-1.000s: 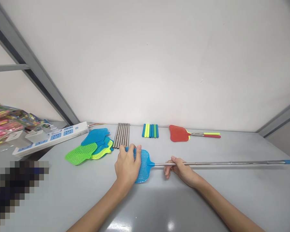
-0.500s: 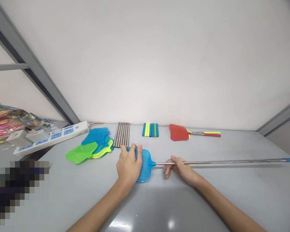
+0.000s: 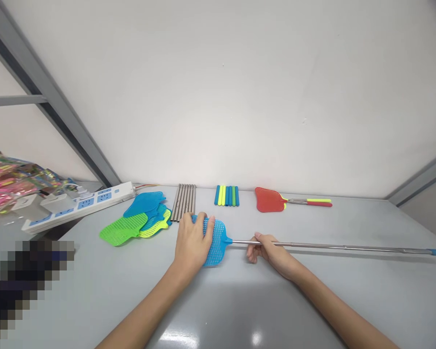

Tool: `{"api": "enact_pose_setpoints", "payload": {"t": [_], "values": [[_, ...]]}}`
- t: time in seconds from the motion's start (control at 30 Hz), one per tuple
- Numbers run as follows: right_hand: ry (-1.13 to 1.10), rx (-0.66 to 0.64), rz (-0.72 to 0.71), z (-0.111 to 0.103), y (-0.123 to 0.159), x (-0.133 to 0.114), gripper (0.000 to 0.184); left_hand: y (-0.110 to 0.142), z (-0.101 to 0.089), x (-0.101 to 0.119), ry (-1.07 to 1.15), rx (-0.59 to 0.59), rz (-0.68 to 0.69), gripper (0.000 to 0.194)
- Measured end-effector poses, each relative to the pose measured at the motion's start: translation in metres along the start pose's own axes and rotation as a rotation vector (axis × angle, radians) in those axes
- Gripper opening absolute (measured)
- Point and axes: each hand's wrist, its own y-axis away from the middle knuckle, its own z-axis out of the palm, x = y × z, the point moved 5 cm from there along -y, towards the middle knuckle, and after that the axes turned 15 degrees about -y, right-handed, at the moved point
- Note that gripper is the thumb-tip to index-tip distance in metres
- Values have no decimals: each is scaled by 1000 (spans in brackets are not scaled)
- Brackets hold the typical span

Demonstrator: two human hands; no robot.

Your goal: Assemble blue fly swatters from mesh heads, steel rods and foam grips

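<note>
A fly swatter (image 3: 218,245) with a blue perforated head lies across in front of me, its thin metal telescopic rod stretched out to a blue grip at the right edge. My left hand (image 3: 194,240) is closed over the left part of the blue head, covering some of it. Around the rod, a short way right of the head, my right hand (image 3: 267,249) is closed with its thumb on top. Behind my left hand lie a row of metal rods (image 3: 183,201) and a pile of loose swatter heads in blue, yellow and green (image 3: 123,230).
Short coloured grips (image 3: 227,196) lie side by side near the wall. Farther right rest swatters with red and yellow parts (image 3: 271,199), rods collapsed. A white power strip (image 3: 90,206) with plugs and shiny packaged goods (image 3: 18,182) are at left. A grey frame post (image 3: 69,116) stands behind.
The blue head and my left hand have risen slightly, while the grip end at the far right has dropped, so the rod now slopes down to the right. Both hands keep their hold.
</note>
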Motion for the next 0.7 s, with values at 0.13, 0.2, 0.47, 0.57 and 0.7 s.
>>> {"api": "enact_pose_setpoints", "payload": {"t": [0.13,0.2,0.47,0.57,0.7], "values": [[43,20,-5,2,0,-1,46,8,-3,15,-24,103,130,33],[47,22,-13,2,-1,-1,45,15,-5,29,23,85,249,31],[-51,19,-36,-2,-2,1,41,30,-12,58,238,-79,619,22],[-40,48,-38,-4,-2,0,41,27,-9,56,225,-92,623,22],[15,108,-50,-7,-2,1,46,27,-9,56,179,-86,619,21]]}}
